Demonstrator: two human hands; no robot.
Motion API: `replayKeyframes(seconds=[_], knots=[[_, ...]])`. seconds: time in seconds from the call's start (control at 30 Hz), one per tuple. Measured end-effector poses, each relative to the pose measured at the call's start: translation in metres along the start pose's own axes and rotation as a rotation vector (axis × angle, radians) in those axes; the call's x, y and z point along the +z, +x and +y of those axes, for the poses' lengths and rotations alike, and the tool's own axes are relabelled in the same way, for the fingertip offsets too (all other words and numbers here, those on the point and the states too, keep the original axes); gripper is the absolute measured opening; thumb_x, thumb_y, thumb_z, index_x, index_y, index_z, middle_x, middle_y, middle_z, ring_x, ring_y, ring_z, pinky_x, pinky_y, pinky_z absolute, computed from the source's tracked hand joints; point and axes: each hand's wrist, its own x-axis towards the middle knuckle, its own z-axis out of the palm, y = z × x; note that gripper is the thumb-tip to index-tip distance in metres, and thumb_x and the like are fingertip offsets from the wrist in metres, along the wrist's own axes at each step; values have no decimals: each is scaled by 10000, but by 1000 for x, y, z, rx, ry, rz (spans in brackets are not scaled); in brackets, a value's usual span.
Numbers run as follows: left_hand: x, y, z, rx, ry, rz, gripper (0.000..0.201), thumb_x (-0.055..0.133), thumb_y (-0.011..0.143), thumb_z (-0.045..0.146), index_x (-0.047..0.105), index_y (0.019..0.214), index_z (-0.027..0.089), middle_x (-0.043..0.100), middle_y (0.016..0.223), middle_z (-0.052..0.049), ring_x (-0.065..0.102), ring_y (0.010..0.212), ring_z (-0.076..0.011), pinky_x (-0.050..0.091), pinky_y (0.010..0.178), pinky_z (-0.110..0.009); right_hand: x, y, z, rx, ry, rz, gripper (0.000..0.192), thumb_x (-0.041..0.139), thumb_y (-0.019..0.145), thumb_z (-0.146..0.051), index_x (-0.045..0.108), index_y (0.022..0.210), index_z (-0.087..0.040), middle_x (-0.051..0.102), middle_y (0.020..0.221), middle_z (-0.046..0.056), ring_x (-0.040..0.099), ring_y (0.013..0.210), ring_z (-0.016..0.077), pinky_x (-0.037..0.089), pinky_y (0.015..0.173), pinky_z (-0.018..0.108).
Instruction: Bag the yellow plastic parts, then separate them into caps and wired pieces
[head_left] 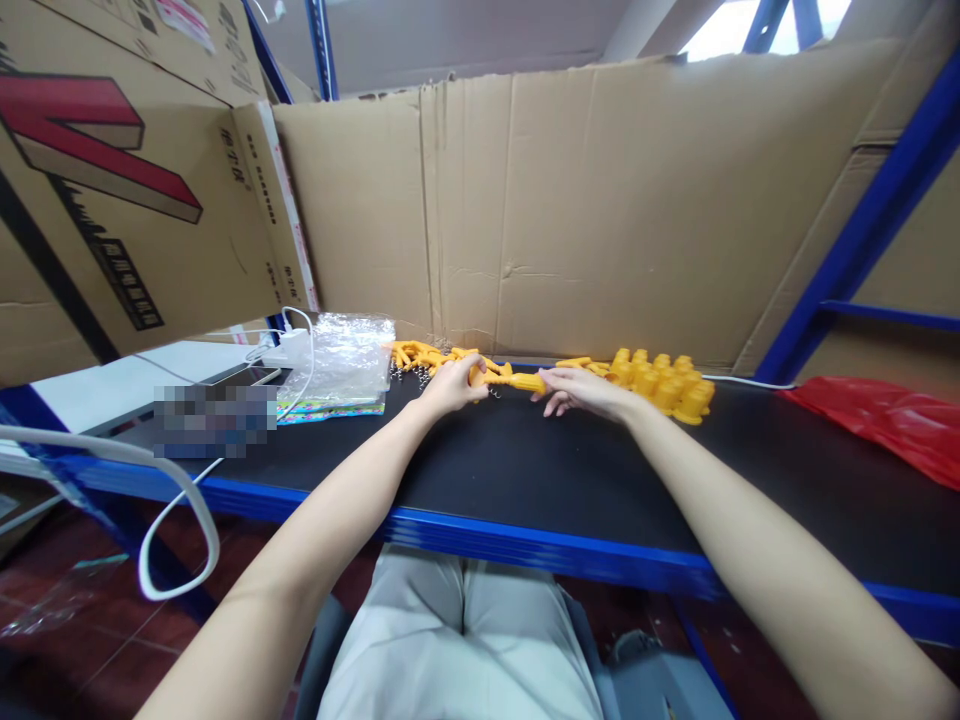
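My left hand [452,386] is closed around one end of a yellow-orange plastic part [517,380], long and narrow in the middle. At its wider other end, the fingers of my right hand [581,391] pinch it, so the part lies level between both hands just above the black tabletop [525,460]. Behind my left hand is a heap of loose yellow-orange plastic pieces [420,354], with small metal springs or screws [421,378] in front of it, too small to tell which. More thin orange pieces [581,363] lie behind my right hand.
Several yellow cup-shaped parts [660,383] stand grouped right of my right hand. Clear plastic bags [345,365] are stacked at left, near a blurred-out device [215,415] and a white cable [206,540]. A red plastic bag [877,420] lies far right. Cardboard [600,210] walls the back.
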Motion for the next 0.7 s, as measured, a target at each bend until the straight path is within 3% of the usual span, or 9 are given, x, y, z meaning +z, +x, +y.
replayKeyframes(seconds=[0.13,0.33,0.7], knots=[[1,0,-2,-4,1,-9,263,604,671,252,549,920,190,469,558,60,420,520,-107,294,535,-210,-5,-2,1,-85,-32,-23,552,716,689,-344,456,1147,-182,655,958,71,651,694,133,502,604,230],[2,0,-4,22,0,-21,319,634,698,362,527,948,195,451,557,65,432,511,-109,288,515,-207,-4,0,0,-87,-48,27,389,658,740,-391,537,1015,-144,665,953,115,641,663,128,497,581,226],[2,-1,-3,40,36,10,341,616,725,455,531,930,196,483,585,45,459,538,-120,318,537,-216,-3,-1,-2,-44,-19,27,407,612,781,-438,575,1034,-121,676,928,124,636,671,121,500,585,212]])
